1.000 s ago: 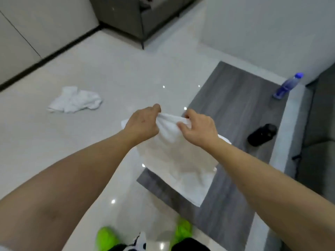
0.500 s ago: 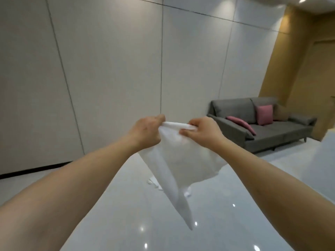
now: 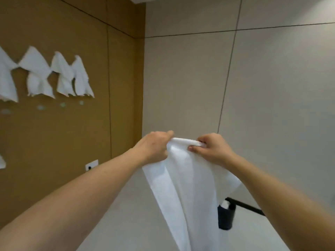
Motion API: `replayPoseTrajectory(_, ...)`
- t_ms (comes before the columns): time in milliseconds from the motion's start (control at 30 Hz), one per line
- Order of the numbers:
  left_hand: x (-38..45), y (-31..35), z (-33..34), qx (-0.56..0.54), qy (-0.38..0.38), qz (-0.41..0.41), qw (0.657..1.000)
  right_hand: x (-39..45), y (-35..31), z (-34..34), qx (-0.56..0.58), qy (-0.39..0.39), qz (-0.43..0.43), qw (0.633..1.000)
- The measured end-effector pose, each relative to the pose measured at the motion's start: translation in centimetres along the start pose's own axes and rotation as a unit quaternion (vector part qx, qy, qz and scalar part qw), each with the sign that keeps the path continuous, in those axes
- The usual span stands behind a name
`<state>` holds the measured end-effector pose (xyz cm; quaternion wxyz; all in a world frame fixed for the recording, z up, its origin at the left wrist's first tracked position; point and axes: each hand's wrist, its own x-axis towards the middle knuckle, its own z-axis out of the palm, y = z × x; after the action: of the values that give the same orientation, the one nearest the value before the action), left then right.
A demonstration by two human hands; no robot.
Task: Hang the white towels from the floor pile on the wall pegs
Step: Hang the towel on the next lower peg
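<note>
Towel [image 3: 183,178] hangs in the middle near the camera, white, held by its bunched top edge. The left hand [image 3: 154,147] grips that edge on the left and the right hand [image 3: 210,148] pinches it on the right. On the brown wall [image 3: 54,133] far left, hung towels [image 3: 54,77] are in a row, slightly blurred. A dark container [image 3: 225,217] stands low, just right of the cloth.

soft matt white cloth towel [image 3: 183,187], matt brown wall panels [image 3: 54,133], smooth grey wall [image 3: 272,87]
</note>
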<state>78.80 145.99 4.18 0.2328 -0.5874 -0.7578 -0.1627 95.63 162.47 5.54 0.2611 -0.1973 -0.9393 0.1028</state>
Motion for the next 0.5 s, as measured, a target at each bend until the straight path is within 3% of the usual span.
replayPoseTrajectory(267,3.8,-22.1,-1.5,0.098,-0.018,-0.185,0.978,24.7,-9.1,11.9,0.103,-0.059,-0.163,0.979)
replayPoseTrajectory(500,1.2,-37.8,-1.7,0.156,-0.044,-0.321,0.933,39.0,-19.6,24.1,0.174,-0.128,-0.259,0.941)
